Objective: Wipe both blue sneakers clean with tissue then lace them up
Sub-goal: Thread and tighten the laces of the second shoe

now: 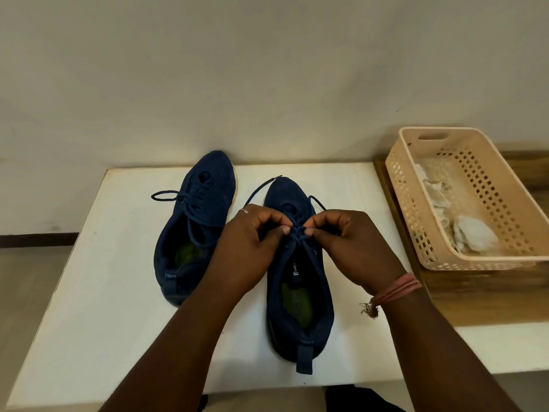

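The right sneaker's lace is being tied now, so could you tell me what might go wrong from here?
Both hands, left hand and right hand, pinch the lace at one small spot, so a loop might slip and the knot come out loose. The left sneaker has a lace loop lying on the table, which a forearm could snag.

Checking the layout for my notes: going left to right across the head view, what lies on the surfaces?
Left sneaker → right sneaker, both hands on its laces → basket holding used tissue.
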